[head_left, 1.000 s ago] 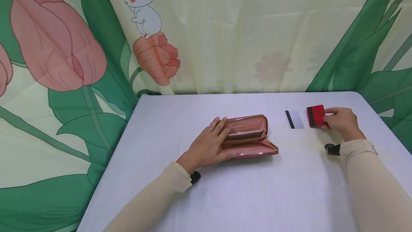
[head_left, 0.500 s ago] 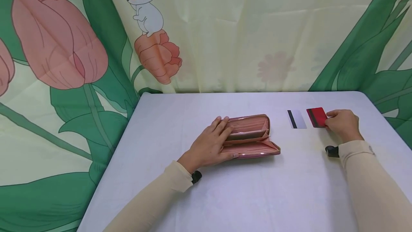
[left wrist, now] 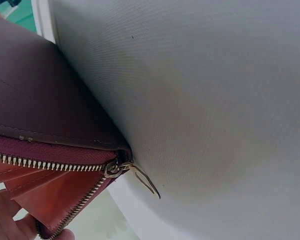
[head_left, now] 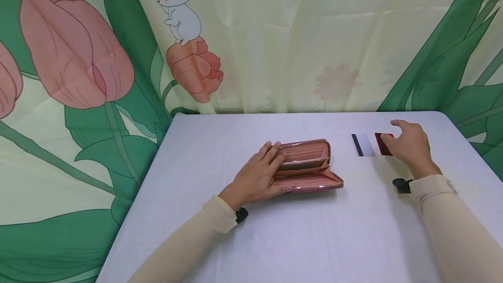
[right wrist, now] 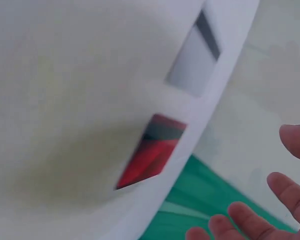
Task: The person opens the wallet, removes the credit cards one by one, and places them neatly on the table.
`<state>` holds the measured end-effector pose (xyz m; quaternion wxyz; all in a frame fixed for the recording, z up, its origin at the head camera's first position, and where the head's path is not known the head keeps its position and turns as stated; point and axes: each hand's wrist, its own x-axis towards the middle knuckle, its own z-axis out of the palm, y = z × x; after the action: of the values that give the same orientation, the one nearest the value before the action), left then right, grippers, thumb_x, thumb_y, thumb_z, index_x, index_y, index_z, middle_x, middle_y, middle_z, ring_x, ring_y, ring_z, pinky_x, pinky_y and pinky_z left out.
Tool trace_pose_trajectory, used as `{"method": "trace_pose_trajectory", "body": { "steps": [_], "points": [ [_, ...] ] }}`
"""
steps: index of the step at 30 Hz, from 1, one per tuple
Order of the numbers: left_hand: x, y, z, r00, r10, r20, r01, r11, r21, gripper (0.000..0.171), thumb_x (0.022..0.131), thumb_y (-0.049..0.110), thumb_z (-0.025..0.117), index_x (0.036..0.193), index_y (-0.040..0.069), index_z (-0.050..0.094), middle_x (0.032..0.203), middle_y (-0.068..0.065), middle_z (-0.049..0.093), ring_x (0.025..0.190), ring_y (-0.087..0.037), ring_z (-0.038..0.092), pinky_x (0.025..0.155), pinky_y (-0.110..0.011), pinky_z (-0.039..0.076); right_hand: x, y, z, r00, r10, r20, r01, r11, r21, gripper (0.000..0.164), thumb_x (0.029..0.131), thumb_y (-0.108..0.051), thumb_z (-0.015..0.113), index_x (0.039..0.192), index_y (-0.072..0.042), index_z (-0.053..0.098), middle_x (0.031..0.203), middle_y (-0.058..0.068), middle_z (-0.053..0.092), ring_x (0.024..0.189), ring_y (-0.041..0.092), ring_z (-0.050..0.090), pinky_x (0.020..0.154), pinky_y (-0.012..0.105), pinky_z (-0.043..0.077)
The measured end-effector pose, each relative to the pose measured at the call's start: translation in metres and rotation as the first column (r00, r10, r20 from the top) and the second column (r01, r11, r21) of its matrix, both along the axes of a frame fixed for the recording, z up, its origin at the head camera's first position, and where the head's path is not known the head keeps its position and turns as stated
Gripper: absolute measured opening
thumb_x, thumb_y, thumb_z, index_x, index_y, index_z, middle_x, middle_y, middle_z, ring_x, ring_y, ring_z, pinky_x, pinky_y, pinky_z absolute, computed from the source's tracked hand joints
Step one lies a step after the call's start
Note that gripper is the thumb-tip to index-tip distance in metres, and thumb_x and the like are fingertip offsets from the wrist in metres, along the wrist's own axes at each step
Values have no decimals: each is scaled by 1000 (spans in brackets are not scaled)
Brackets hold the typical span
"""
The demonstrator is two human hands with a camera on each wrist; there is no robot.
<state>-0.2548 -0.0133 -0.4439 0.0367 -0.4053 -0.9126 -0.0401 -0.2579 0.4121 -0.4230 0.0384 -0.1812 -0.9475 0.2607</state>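
Note:
A pink zip-around wallet (head_left: 302, 160) lies unzipped on the table, its card slots showing. My left hand (head_left: 257, 176) holds it at the left end, fingers over the far part and thumb along the near edge. In the left wrist view, the wallet's dark outer cover (left wrist: 45, 85) and zip pull (left wrist: 146, 181) show beside the fingers. My right hand (head_left: 412, 145) is over a red card (right wrist: 152, 152) with a dark stripe, thumb and fingers spread apart. It holds nothing; the right wrist view shows the fingers apart from the card.
A white card (head_left: 365, 145) with a black stripe lies just left of the red one. Both are near the back right of the white-covered table (head_left: 275, 239). A curtain (head_left: 275, 47) with printed flowers and a rabbit hangs behind the table.
My right hand has let go of the red card, which went from tilted to lying flat. The hand has risen slightly and its fingers have spread. My left hand stays on the wallet.

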Motion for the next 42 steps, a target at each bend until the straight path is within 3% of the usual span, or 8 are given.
{"method": "trace_pose_trajectory", "body": {
  "steps": [7, 12, 17, 25, 31, 34, 39, 42],
  "points": [
    [0, 0, 1, 1000, 1, 10, -1, 1000, 1, 96, 95, 74, 53, 165, 13, 30, 174, -11, 17, 161, -32, 14, 126, -42, 27, 3, -35, 18, 982, 117, -145, -113, 993, 36, 63, 103, -28, 56, 155, 4, 41, 156, 38, 33, 145, 58, 27, 109, 77, 29],
    [1, 0, 1, 1000, 6, 21, -6, 1000, -2, 100, 95, 74, 53, 167, 11, 23, 174, -10, 15, 161, -31, 12, 126, -42, 27, 9, -63, 29, 944, 204, -258, -190, 979, 78, 57, 101, -22, 63, 148, 6, 48, 152, 37, 39, 139, 57, 36, 106, 76, 34],
    [1, 0, 1, 1000, 2, 24, -2, 1000, 2, 101, 95, 74, 54, 167, 10, 22, 174, -11, 15, 161, -33, 14, 126, -43, 27, 15, -90, 36, 876, 314, -367, -284, 949, 134, 54, 95, -14, 71, 141, 8, 55, 144, 34, 48, 135, 53, 43, 104, 73, 37],
    [1, 0, 1, 1000, 7, 30, -8, 1000, 8, 103, 96, 74, 54, 168, 10, 18, 174, -10, 15, 161, -32, 12, 127, -42, 24, 27, -128, 37, 787, 458, -413, -408, 889, 209, 50, 90, -10, 77, 136, 4, 62, 138, 31, 55, 127, 49, 52, 96, 70, 48],
    [2, 0, 1, 1000, 9, 18, -9, 1000, 8, 103, 95, 74, 53, 168, 10, 18, 174, -9, 17, 161, -30, 12, 127, -41, 25, 33, -150, 32, 672, 580, -460, -491, 814, 310, 37, 85, -1, 80, 121, 1, 70, 118, 20, 68, 107, 37, 65, 81, 55, 58],
    [2, -1, 0, 1000, 7, 17, -7, 1000, 8, 103, 95, 74, 53, 168, 10, 18, 174, -9, 16, 161, -30, 11, 127, -41, 24, 36, -159, 28, 620, 639, -454, -528, 769, 361, 32, 82, 1, 81, 114, 0, 72, 105, 15, 71, 88, 29, 67, 70, 46, 58],
    [2, -1, 0, 1000, 6, 6, -6, 1000, 13, 102, 96, 74, 52, 168, 10, 19, 174, -9, 16, 161, -30, 12, 127, -41, 25, 37, -169, 20, 553, 724, -412, -590, 689, 421, 23, 82, 0, 84, 102, -4, 73, 89, 7, 72, 72, 18, 63, 64, 38, 58],
    [2, -1, -1, 1000, 6, -3, -6, 1000, 18, 102, 96, 75, 51, 167, 10, 20, 174, -9, 17, 161, -31, 13, 127, -40, 25, 37, -172, 16, 529, 758, -381, -609, 652, 452, 20, 81, 1, 84, 88, -9, 69, 78, 1, 67, 66, 15, 59, 60, 37, 56]
  ]
}}
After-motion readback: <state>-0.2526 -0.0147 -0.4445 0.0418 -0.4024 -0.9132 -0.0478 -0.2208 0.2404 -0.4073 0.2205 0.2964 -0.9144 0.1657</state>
